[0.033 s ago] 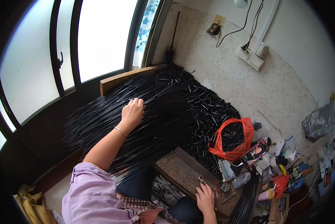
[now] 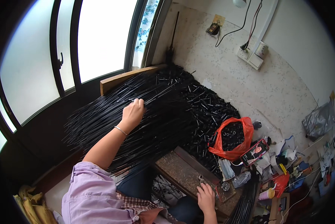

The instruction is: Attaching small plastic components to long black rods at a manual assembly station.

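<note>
My left hand (image 2: pixel 133 112) is closed over a big heap of long, thin black rods (image 2: pixel 96 121), its fingers wrapped round some of them. How many it grips cannot be made out. My right hand (image 2: pixel 206 196) rests on the worn wooden bench (image 2: pixel 178 168) with its fingers stretched out and slightly apart. Just past its fingertips sits a small metal fitting (image 2: pixel 201 179). A round, toothed metal piece (image 2: pixel 225 186) lies to the right of that hand. Beyond the rods spreads a pile of short black tube-like pieces (image 2: pixel 203 104).
An orange-red plastic bag (image 2: pixel 229 152) of black pieces stands right of the pile, beside a phone (image 2: pixel 255 153) with a lit screen. Clutter covers the right side, with a cup (image 2: pixel 266 194) among it. A wooden board (image 2: pixel 132 77) edges the heap below the windows.
</note>
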`<action>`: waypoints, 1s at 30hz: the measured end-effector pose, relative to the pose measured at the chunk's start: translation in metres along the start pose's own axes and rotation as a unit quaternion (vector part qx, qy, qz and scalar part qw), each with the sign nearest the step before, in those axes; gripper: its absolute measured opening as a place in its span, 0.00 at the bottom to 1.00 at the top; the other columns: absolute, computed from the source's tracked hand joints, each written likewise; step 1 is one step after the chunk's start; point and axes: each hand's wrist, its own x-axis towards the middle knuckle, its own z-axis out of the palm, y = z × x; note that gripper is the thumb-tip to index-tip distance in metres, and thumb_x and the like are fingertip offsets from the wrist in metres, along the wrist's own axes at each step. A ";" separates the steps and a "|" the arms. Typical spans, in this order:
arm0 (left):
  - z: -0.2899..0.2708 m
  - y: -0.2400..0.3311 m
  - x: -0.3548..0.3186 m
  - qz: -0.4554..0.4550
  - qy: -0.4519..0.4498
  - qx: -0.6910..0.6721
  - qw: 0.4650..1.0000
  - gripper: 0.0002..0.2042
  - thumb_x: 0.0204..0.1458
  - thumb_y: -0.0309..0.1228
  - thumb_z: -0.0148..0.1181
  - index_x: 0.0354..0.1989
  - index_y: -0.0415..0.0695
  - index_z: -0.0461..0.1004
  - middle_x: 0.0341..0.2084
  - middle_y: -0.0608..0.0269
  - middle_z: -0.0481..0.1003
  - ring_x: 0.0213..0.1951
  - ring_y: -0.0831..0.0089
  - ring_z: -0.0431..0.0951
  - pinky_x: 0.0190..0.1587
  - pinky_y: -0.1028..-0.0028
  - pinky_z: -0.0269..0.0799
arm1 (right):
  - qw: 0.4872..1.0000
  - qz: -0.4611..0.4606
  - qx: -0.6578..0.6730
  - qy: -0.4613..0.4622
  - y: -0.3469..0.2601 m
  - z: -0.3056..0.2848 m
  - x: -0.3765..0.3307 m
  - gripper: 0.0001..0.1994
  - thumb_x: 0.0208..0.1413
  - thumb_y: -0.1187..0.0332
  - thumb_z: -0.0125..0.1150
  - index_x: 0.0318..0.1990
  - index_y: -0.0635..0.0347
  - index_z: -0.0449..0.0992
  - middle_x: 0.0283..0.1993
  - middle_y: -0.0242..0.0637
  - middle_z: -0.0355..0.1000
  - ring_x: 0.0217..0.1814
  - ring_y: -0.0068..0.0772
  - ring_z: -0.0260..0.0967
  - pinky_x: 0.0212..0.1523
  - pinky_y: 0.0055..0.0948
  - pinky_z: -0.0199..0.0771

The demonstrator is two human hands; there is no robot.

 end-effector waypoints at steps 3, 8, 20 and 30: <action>0.014 -0.011 -0.011 0.015 -0.126 0.008 0.992 0.11 0.35 0.31 0.53 0.23 0.38 0.59 0.21 0.55 0.65 0.22 0.62 0.69 0.21 0.70 0.65 | 0.999 0.027 0.018 -0.005 -0.001 -0.001 0.001 0.11 0.38 0.73 0.49 0.34 0.58 0.67 0.42 0.35 0.60 0.47 0.39 0.52 0.44 0.32 0.53; 0.003 -0.008 0.010 0.047 -0.023 0.054 0.997 0.03 0.39 0.25 0.42 0.20 0.39 0.60 0.14 0.56 0.66 0.20 0.64 0.70 0.18 0.70 0.64 | 0.998 0.042 0.049 0.011 0.009 0.007 -0.008 0.12 0.39 0.74 0.46 0.35 0.53 0.68 0.42 0.31 0.61 0.45 0.39 0.54 0.42 0.33 0.56; -0.058 0.125 0.098 -0.006 -0.147 -0.545 0.826 0.09 0.43 0.32 0.47 0.24 0.39 0.60 0.11 0.67 0.61 0.14 0.81 0.61 0.14 0.82 0.57 | 0.990 0.116 0.084 0.018 0.017 -0.007 -0.021 0.11 0.37 0.76 0.48 0.32 0.54 0.70 0.39 0.34 0.64 0.43 0.41 0.56 0.44 0.30 0.56; -0.001 0.213 0.030 0.020 0.022 -0.731 0.681 0.11 0.39 0.31 0.52 0.26 0.35 0.62 0.19 0.56 0.69 0.21 0.76 0.67 0.24 0.77 0.62 | 0.983 0.152 0.099 -0.012 0.021 -0.014 -0.034 0.12 0.37 0.74 0.49 0.33 0.53 0.69 0.39 0.35 0.64 0.44 0.40 0.56 0.44 0.29 0.56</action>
